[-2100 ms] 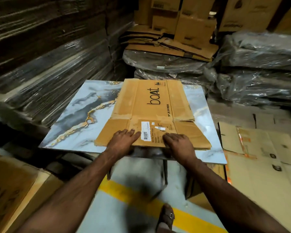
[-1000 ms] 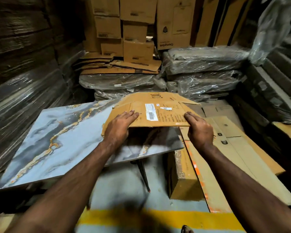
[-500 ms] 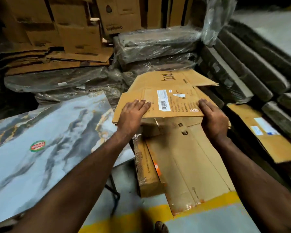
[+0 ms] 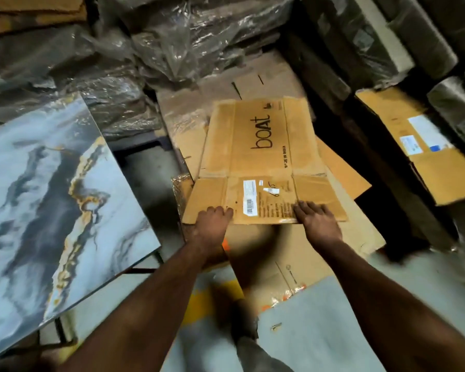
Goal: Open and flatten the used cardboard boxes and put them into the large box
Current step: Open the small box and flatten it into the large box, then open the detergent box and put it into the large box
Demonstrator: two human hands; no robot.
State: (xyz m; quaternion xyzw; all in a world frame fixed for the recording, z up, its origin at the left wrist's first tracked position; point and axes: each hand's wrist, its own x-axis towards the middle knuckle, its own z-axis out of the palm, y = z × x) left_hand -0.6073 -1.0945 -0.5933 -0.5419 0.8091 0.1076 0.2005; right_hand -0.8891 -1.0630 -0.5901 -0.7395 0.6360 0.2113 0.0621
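The flattened box (image 4: 263, 162) is held over the stack of flat cardboard (image 4: 301, 253), beside the marble table (image 4: 51, 197). Its near edge is gripped by the left hand (image 4: 212, 221) and the right hand (image 4: 317, 221), fingers on top. A crooked landing could be caused by uneven release. "boat" and a barcode label (image 4: 250, 200) are readable.

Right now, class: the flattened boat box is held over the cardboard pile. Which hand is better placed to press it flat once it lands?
Probably the right hand: its fingers lie spread on top of the boat box, nearer the middle. The left hand grips the near edge, close to the corner.
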